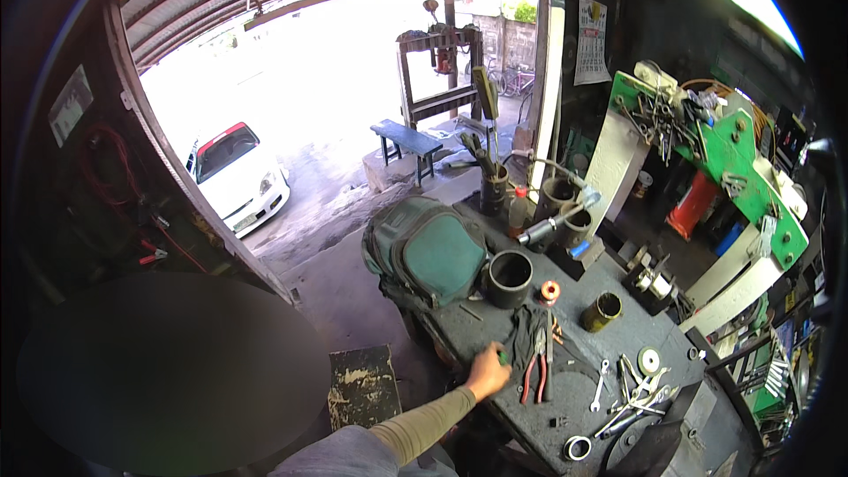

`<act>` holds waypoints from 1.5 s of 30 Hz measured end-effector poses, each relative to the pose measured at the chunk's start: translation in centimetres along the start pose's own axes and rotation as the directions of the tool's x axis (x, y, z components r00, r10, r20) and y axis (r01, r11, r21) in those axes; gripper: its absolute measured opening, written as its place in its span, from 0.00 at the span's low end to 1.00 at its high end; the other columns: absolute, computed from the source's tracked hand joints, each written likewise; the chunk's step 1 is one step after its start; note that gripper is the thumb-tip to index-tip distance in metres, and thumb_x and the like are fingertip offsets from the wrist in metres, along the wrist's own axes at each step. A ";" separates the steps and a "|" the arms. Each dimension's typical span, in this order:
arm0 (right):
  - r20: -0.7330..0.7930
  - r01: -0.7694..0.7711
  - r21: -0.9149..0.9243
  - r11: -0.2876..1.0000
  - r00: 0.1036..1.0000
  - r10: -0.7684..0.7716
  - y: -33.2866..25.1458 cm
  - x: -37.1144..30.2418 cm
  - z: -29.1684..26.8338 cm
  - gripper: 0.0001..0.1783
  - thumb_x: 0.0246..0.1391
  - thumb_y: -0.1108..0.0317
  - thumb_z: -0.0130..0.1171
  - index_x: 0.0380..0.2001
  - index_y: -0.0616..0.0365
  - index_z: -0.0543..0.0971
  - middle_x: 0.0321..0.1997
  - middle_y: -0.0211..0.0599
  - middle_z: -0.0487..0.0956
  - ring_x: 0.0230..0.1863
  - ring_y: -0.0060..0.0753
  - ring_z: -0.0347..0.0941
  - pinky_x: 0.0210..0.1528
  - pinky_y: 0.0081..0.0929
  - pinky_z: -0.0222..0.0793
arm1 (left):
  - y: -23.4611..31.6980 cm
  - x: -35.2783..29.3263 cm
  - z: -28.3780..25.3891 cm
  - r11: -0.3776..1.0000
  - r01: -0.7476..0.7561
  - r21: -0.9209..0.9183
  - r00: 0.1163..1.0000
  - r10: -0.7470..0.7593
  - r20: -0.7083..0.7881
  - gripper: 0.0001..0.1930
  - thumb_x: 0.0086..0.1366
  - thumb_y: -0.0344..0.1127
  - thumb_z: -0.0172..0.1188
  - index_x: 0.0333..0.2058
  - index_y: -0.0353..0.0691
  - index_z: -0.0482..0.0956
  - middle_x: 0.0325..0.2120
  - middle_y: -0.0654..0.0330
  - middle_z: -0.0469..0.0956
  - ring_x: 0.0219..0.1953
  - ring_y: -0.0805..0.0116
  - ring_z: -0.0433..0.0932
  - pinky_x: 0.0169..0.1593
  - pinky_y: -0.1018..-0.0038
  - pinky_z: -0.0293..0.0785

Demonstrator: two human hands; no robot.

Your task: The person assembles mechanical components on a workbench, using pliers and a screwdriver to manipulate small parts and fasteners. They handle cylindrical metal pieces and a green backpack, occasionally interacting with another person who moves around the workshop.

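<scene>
My left hand [489,373] reaches over the near left edge of the dark workbench, its fingers closed. A small green thing [503,358] shows at the fingertips; most of it is hidden, so I cannot tell its kind. Just right of the hand lie red-handled pliers [534,375], partly on a dark cloth [527,329]. Beyond them is a coppery spool [549,291]. A combination wrench [600,387] and a pile of metal tools [638,396] lie farther right. A metal ring [577,449] sits toward the near edge. My right hand is out of view.
A green backpack [433,252] stands at the bench's far left, beside a black cylinder [510,279]. An open can [601,312] and a bottle [518,214] are on the bench. A green tool rack [751,168] rises at right. A dark blurred patch covers the lower left.
</scene>
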State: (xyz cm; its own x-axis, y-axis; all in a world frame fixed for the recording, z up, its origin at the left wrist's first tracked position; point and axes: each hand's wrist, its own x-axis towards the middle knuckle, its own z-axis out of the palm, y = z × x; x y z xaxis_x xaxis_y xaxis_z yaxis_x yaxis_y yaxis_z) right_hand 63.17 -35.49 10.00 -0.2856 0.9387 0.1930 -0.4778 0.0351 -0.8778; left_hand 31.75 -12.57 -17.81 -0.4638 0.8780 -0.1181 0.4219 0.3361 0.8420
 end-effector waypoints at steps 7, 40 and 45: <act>-0.120 -0.097 -0.083 0.992 0.989 0.086 2.5 2.4 3.9 0.14 0.62 0.77 0.63 0.49 0.62 0.74 0.37 0.48 0.77 0.31 0.34 0.77 0.33 0.30 0.79 | 6.5 5.7 8.9 0.895 0.035 -0.444 0.996 0.006 0.092 0.26 0.63 0.34 0.65 0.58 0.37 0.70 0.40 0.47 0.83 0.44 0.50 0.83 0.49 0.60 0.77; -0.486 -0.432 -0.315 0.845 0.838 0.247 19.4 17.7 1.5 0.16 0.61 0.70 0.66 0.47 0.69 0.77 0.39 0.41 0.79 0.31 0.30 0.74 0.32 0.25 0.72 | 3.4 2.5 -2.0 0.661 0.320 -0.679 0.831 0.148 0.536 0.09 0.72 0.36 0.61 0.43 0.37 0.78 0.30 0.71 0.72 0.32 0.79 0.66 0.34 0.76 0.65; -0.495 -0.339 -0.292 0.894 0.854 0.162 24.5 19.6 -3.9 0.16 0.60 0.71 0.66 0.47 0.71 0.76 0.42 0.46 0.78 0.35 0.36 0.76 0.35 0.29 0.76 | 0.4 -0.3 -0.3 0.611 0.458 -0.646 0.704 0.194 0.683 0.12 0.75 0.43 0.57 0.49 0.44 0.78 0.31 0.77 0.68 0.31 0.85 0.62 0.31 0.82 0.57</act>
State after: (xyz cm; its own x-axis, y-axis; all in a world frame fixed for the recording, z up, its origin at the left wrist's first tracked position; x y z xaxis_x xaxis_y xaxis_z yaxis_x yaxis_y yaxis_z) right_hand 49.10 -14.89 -9.47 0.0896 0.9768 -0.1943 -0.0877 -0.1865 -0.9785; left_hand 31.81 -12.84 -17.25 0.2873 0.9163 -0.2792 -0.4579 0.3874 0.8002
